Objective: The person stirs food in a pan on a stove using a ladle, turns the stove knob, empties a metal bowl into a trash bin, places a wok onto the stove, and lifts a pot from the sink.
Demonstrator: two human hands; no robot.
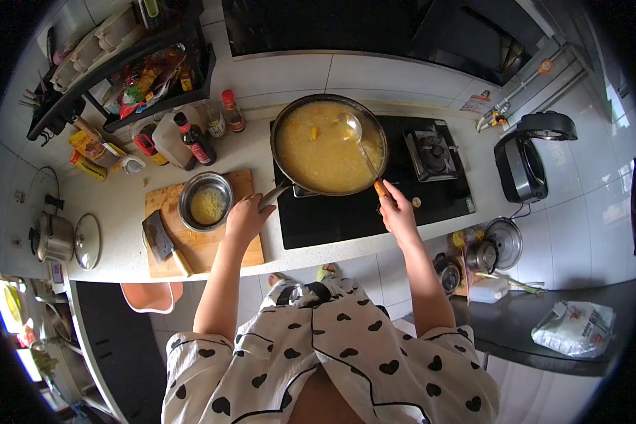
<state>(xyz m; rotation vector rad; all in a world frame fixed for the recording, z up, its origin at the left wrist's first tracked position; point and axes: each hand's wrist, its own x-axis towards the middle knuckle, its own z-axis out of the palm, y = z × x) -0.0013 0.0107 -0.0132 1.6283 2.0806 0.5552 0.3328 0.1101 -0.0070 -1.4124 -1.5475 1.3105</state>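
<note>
A large dark pan [278, 152] full of yellowish soup [318, 159] stands on the left burner of the black gas stove [318, 226]. My left hand [246, 215] is closed around the pan's handle. In my right hand [398, 210] is the wooden grip of a metal ladle [365, 155], its bowl in the soup near the pan's far right side. Beside my left hand, a steel bowl [184, 205] with a pale yellow mixture sits on a wooden cutting board [244, 244]. A cleaver [159, 237] lies on the board's left part.
Behind the board stand a soy sauce bottle [196, 141], a red-capped bottle [233, 113] and other containers. The second burner [432, 154] is right of the pan. A lidded pot [53, 237] is far left; a black appliance [526, 162] with its lid up is at right.
</note>
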